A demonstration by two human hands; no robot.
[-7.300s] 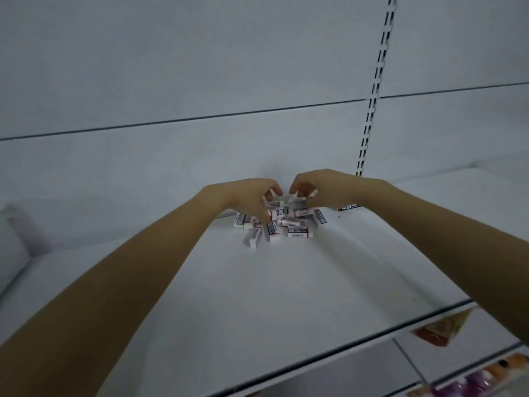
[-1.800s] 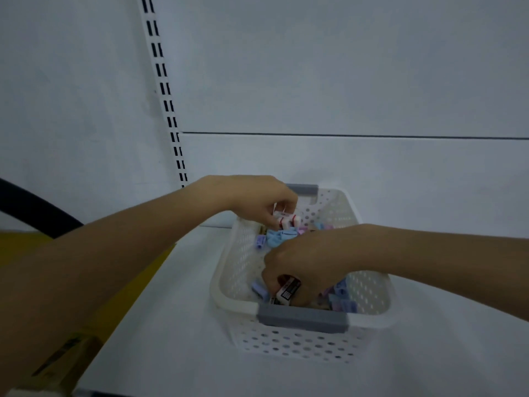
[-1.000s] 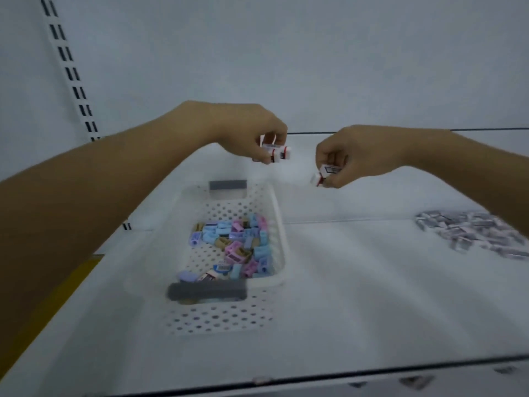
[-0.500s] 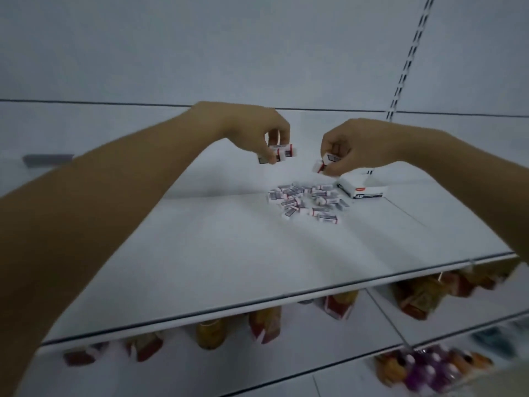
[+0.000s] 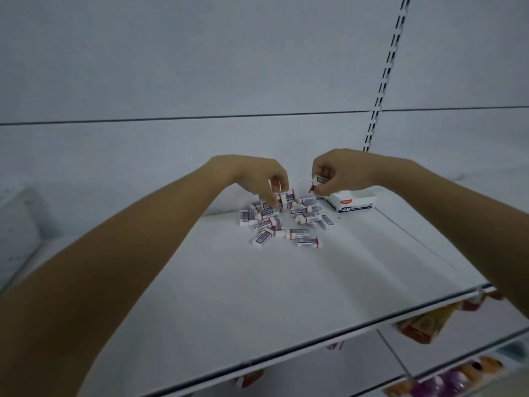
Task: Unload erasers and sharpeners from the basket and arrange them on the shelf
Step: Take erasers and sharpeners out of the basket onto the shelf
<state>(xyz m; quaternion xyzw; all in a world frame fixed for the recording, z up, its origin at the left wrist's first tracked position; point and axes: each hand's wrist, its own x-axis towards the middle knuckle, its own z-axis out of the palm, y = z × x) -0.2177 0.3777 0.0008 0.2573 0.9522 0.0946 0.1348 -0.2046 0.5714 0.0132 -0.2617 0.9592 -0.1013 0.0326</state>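
My left hand [image 5: 257, 179] pinched one eraser [image 5: 287, 196], my right hand [image 5: 336, 174] another [image 5: 317, 183], above roughly twenty erasers [image 5: 289, 217] piled beside one 4B box [image 5: 353, 202].

Both forearms reach toward the far side, converging. Left hand [image 5: 257, 179] palm-down, fingers curled, thumb and fingertips pinched on a small piece. Right hand [image 5: 336, 173] curled likewise, pinching another, slightly higher.
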